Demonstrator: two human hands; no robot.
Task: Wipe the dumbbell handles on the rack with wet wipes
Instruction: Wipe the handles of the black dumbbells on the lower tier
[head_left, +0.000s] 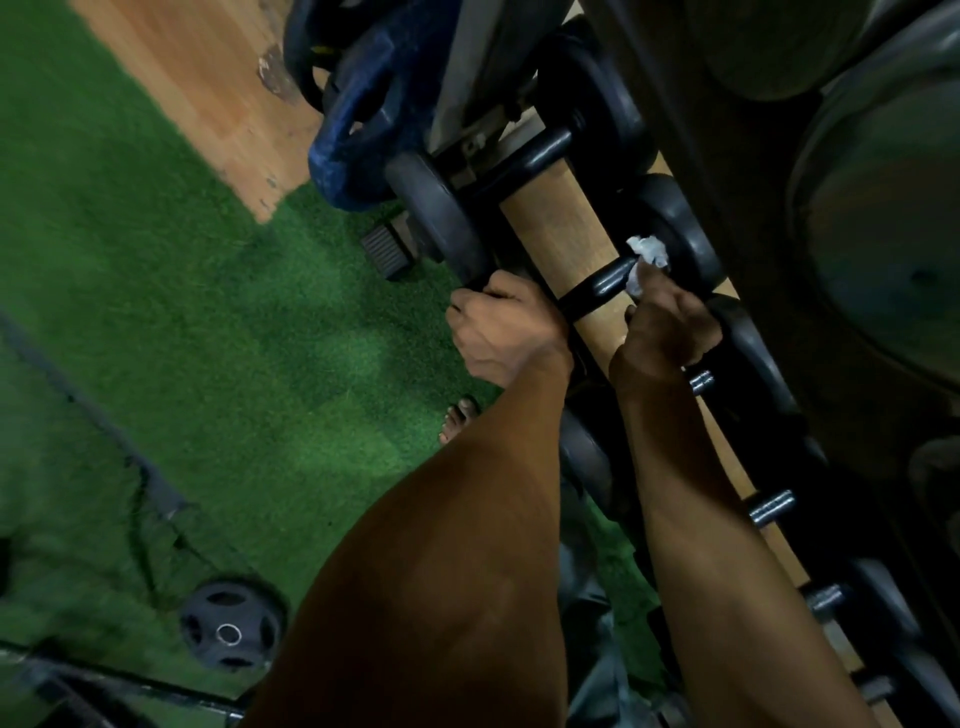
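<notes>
While the left hand (501, 327) curls round the near weight end of a dumbbell (597, 288) on the rack (561, 228), the right hand (667, 327) pinches a crumpled wet wipe (647, 260) against its handle, at about two o'clock. Loose weight plate (231, 626) lies at seven o'clock.

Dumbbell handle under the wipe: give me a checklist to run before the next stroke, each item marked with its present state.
1. Wet wipe in the right hand: ok, crumpled and gripped.
2. Wipe touching the black dumbbell handle: ok, it meets the handle's far end.
3. Left hand steadying the dumbbell: ok, it grips the near end by the near weight head.
4. Dumbbell seated on the wooden rack rail: ok, the handle lies across it.
5. Wipe still damp: cannot tell.
6. Near part of the handle already wiped: cannot tell.
</notes>
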